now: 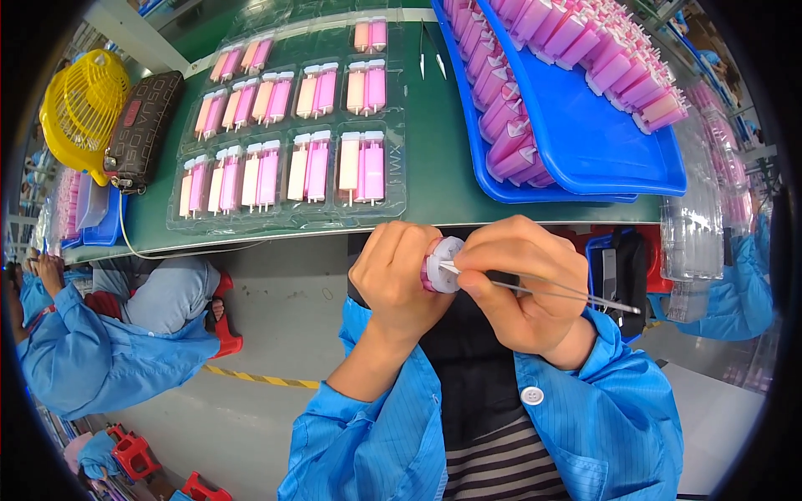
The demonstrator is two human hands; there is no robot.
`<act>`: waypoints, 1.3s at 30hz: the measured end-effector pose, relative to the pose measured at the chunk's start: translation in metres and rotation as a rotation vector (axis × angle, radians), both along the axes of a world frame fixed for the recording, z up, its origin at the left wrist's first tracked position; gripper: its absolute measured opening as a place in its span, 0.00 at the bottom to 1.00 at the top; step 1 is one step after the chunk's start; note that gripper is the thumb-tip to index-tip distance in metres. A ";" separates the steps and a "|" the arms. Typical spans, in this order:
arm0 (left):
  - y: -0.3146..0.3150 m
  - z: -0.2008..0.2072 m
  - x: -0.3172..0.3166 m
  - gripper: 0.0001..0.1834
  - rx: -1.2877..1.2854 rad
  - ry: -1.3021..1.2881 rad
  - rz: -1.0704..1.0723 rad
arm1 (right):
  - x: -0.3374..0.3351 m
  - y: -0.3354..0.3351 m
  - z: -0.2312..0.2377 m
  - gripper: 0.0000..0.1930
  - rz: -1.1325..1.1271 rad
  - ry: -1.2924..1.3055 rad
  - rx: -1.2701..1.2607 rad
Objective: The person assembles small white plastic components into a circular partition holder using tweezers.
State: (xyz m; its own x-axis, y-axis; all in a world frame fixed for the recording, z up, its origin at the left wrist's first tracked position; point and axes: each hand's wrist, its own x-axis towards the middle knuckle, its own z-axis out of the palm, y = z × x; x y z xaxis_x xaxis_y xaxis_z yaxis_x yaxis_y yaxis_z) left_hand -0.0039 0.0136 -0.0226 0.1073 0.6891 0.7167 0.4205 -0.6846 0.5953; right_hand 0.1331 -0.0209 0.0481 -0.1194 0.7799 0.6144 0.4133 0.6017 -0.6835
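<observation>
My left hand point(399, 280) is closed around a small pink part with a white round cap point(440, 264), held just below the table's front edge. My right hand point(526, 288) pinches metal tweezers point(551, 290), their tips touching the white cap. On the green table point(434, 159) above my hands lies a clear plastic blister tray point(292, 138) filled with several pink and cream parts in rows. Both blue sleeves come up from the lower edge.
Two stacked blue trays point(585, 142) with several pink parts sit at the right. A yellow fan point(79, 104) and a dark pouch point(146, 125) stand at the left. Clear empty trays point(693, 217) pile up far right. A person in blue point(100, 351) sits at left.
</observation>
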 end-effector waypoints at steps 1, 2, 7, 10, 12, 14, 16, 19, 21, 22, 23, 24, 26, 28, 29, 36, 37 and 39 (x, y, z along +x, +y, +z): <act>0.000 0.000 0.000 0.14 0.002 -0.001 -0.002 | 0.001 0.001 0.000 0.07 0.005 -0.029 0.001; -0.001 0.000 0.000 0.13 -0.014 -0.010 -0.004 | 0.002 0.000 -0.003 0.07 0.003 -0.029 0.003; -0.004 0.003 -0.001 0.14 -0.132 -0.122 -0.098 | 0.003 -0.004 -0.023 0.06 0.043 0.443 -0.085; -0.006 0.003 0.000 0.13 -0.183 -0.157 -0.137 | 0.007 -0.002 -0.025 0.07 0.038 0.398 -0.036; -0.008 0.008 0.001 0.11 -0.219 -0.198 -0.149 | 0.007 0.000 -0.025 0.07 0.045 0.334 -0.005; -0.007 0.008 0.001 0.11 -0.226 -0.202 -0.164 | 0.009 0.002 -0.023 0.07 0.052 0.303 0.002; -0.007 0.008 0.001 0.11 -0.233 -0.205 -0.178 | 0.011 0.002 -0.022 0.08 0.060 0.273 0.009; -0.005 0.007 0.000 0.11 -0.233 -0.216 -0.200 | 0.012 0.002 -0.021 0.08 0.081 0.306 -0.011; -0.005 0.003 -0.002 0.13 -0.199 -0.159 -0.210 | 0.013 0.002 -0.020 0.08 0.101 0.270 -0.022; -0.005 0.003 -0.003 0.13 -0.200 -0.159 -0.210 | 0.014 0.002 -0.019 0.08 0.101 0.270 -0.023; -0.005 0.003 -0.003 0.13 -0.197 -0.149 -0.200 | 0.014 0.003 -0.019 0.08 0.101 0.259 -0.024; -0.005 0.003 -0.003 0.13 -0.194 -0.139 -0.191 | 0.014 0.003 -0.019 0.08 0.101 0.247 -0.024; -0.004 0.003 -0.002 0.13 -0.187 -0.143 -0.200 | 0.014 0.002 -0.021 0.09 0.100 0.278 -0.023; -0.004 0.003 -0.002 0.13 -0.179 -0.147 -0.209 | 0.015 0.002 -0.021 0.09 0.100 0.310 -0.020; -0.004 0.003 -0.001 0.13 -0.182 -0.150 -0.210 | 0.015 0.003 -0.021 0.09 0.104 0.303 -0.022; -0.004 0.002 -0.001 0.13 -0.174 -0.144 -0.206 | 0.013 0.001 -0.025 0.07 0.061 0.326 0.003; -0.004 0.002 -0.001 0.13 -0.173 -0.144 -0.207 | 0.012 0.000 -0.025 0.07 0.061 0.326 0.004; -0.005 0.002 -0.001 0.13 -0.189 -0.139 -0.193 | 0.012 -0.001 -0.024 0.06 0.022 0.314 -0.038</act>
